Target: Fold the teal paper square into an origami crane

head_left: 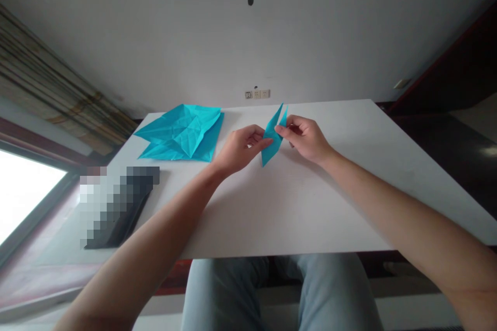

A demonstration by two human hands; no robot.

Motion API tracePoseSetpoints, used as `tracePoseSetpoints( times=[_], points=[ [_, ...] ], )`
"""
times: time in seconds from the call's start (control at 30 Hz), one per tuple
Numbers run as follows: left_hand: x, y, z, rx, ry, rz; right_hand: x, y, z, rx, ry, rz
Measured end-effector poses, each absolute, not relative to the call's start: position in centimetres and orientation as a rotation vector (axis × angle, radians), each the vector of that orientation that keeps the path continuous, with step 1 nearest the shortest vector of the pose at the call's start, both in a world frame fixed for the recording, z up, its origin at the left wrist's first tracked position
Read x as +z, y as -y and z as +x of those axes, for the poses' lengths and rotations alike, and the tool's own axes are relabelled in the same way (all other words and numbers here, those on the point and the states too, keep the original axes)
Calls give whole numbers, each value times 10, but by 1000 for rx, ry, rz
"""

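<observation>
A small folded piece of blue paper (273,139), long and pointed at both ends, is held just above the white table (295,201). My left hand (238,149) pinches its left side between thumb and fingers. My right hand (306,138) pinches its upper right edge, near the two upper tips. Both hands are closed on the paper, which tilts from lower left to upper right.
A stack of creased blue paper sheets (182,133) lies at the table's far left. A dark flat object (120,207), partly blurred out, rests on the left near the edge. A wall with sockets (257,94) stands behind the table. My knees are below the near edge.
</observation>
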State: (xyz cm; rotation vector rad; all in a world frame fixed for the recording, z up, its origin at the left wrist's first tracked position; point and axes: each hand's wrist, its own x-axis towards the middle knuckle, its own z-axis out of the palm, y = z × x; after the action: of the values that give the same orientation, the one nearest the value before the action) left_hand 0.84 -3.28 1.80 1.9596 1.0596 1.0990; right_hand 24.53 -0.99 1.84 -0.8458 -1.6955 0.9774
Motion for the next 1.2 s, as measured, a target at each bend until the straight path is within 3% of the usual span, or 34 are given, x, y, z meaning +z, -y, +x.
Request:
tracePoseSetpoints(
  times=[0.43, 0.77, 1.2],
  points=[
    [26, 39, 9, 980, -1057, 2023, 13, -6, 255, 886, 1479, -839],
    [20, 40, 13, 1047, -1060, 1965, 10, 5, 244, 1118, 1690, -807],
    [22, 47, 14, 889, -1037, 1970, 25, -7, 257, 1017, 1331, -848]
  ],
)
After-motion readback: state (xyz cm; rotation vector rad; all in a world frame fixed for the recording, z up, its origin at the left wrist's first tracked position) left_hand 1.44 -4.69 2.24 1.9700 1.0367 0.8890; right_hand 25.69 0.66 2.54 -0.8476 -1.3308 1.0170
